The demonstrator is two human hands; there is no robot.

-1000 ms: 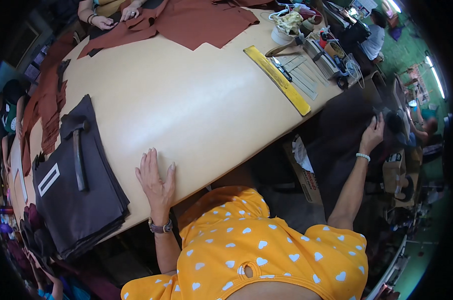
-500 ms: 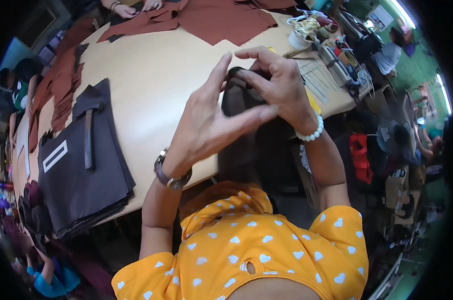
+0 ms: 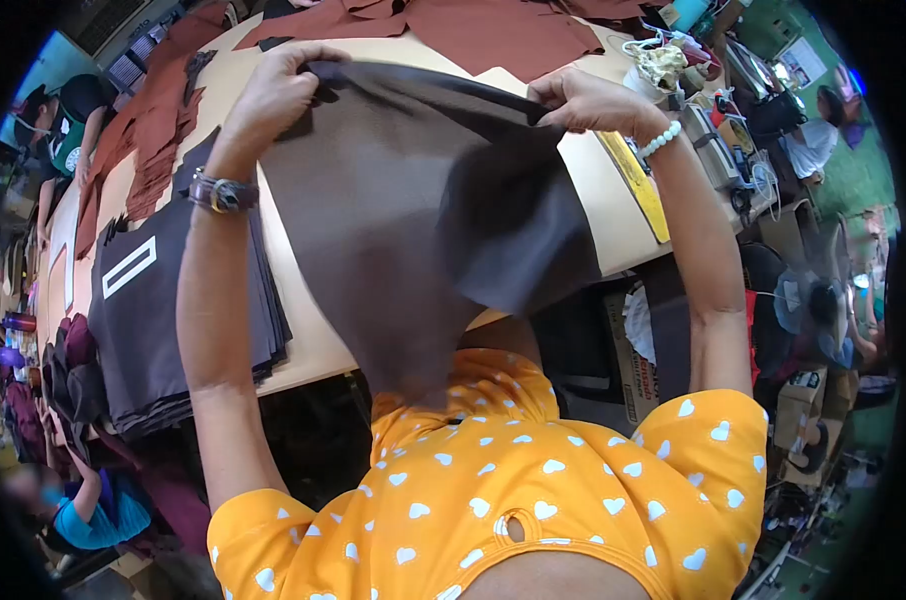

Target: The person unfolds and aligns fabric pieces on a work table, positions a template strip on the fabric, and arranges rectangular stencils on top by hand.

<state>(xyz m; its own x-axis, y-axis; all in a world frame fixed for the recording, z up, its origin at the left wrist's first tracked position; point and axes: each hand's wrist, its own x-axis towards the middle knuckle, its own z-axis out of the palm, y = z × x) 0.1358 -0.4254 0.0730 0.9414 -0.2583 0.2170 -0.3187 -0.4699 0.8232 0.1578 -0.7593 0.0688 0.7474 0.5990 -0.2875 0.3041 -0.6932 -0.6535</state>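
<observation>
A dark brown leather sheet [image 3: 363, 190] hangs spread between my two hands over the table's near edge. My left hand [image 3: 273, 100] is closed on its upper left corner. At the upper right corner, my right hand [image 3: 598, 103] pinches the same sheet between thumb and fingers. The right part of the sheet folds over and shows a smoother, shinier face, and its lower end droops to my orange shirt. Left of my left forearm lies a stack of dark leather pieces [image 3: 153, 345] with a white rectangular frame [image 3: 130, 267] on top.
Reddish-brown leather pieces [image 3: 503, 38] lie at the table's far side and along its left [image 3: 148, 130]. A yellow strip [image 3: 635, 185] lies near my right forearm. A white tub [image 3: 651, 80] stands at the back right. Other people are at left and right.
My hands have moved apart and farther over the table, stretching out the sheet that was bunched by my right hand. My left hand, open before, now grips a corner. The hammer is now hidden.
</observation>
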